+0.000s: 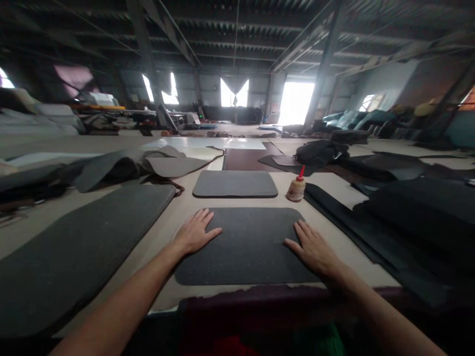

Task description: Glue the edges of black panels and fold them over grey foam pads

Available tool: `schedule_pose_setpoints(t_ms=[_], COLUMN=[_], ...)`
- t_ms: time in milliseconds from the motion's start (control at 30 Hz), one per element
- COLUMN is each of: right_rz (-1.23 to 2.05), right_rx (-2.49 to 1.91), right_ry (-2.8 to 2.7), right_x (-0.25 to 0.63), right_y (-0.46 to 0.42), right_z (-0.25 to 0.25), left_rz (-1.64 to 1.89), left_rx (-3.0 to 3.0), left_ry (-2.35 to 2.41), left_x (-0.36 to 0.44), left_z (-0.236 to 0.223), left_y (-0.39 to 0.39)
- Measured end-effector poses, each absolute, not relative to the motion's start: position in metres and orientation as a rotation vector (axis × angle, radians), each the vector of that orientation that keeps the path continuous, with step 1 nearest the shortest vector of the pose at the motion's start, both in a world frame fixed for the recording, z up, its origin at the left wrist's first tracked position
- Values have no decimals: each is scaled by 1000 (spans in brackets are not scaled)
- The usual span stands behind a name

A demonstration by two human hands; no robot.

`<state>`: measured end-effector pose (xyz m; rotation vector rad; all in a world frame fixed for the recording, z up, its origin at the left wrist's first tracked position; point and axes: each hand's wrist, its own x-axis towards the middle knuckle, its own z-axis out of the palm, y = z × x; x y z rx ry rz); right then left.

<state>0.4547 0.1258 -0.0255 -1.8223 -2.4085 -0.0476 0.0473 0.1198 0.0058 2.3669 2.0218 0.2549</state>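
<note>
1. Desk (181,205), pale top, dark sheet (245,247) with rounded corners lying flat on it, right in front of the person, close to the near edge.
2. Left hand (193,232): fingers spread, palm down, resting over the sheet's left edge toward the far corner; thumb angled inward across the surface.
3. Right hand (313,245): also spread and palm down, over the sheet's right edge; thumb points inward. Both hands flat, sheet between them.
4. Just beyond the sheet: smaller-looking grey panel (235,184), rounded corners too, flat, a gap of bare desk between the two.
5. Right of that panel, standing upright: squat bottle (296,190), yellowish body, red nozzle pointing up. Label too blurred to read.
6. Person's left side: large dark grey panels (96,237), stacked; curled grey sheets (107,168) behind.
7. Person's right side: black material (419,217) heaped in layers.
8. Farther back: flat brown sheet (243,160), black bundle (319,152) to its right.
9. Far wall: bright doorway (296,104).
</note>
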Motion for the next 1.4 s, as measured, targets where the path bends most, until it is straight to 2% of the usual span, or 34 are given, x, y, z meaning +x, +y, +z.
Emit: schedule_pose_setpoints(t_ms=[167,400,500,567,667,767,833,933,1167,1300,1400], right_rz=[-35,-128,-8,267,533,583,577,545,393,340,381], right_rx=[-1993,-1882,-1750,-1440,-1007,-731,-773,-1116,-1515,-1636,-1469], right_ry=[-2326,-2235,-2247,-2326,-2493,-2612,-2595,-2465,-2358,-2306,-2417], right_x=[487,532,497,454,388,347,338,345,400,415,400], right_y=[113,108,98,86,69,64,66,76,97,102,105], right_z=[-24,24,36,39,37,31,25,17,6,10,21], left_rz=[282,325,447,591,757,704,585,454,451,476,489], left_rx=[2375,2433,2480,2542,2698,2764,2797,2834,2825,2832,2848], left_ry=[2093,2066,2078,2046,1720,1422,1382,1399,1410,1405,1408], left_x=[35,31,35,41,50,53,53,51,51,53,53], left_z=[0,-4,0,7,14,10,4,-2,-2,-2,-2], left_y=[120,127,124,118,106,99,98,98,100,100,100])
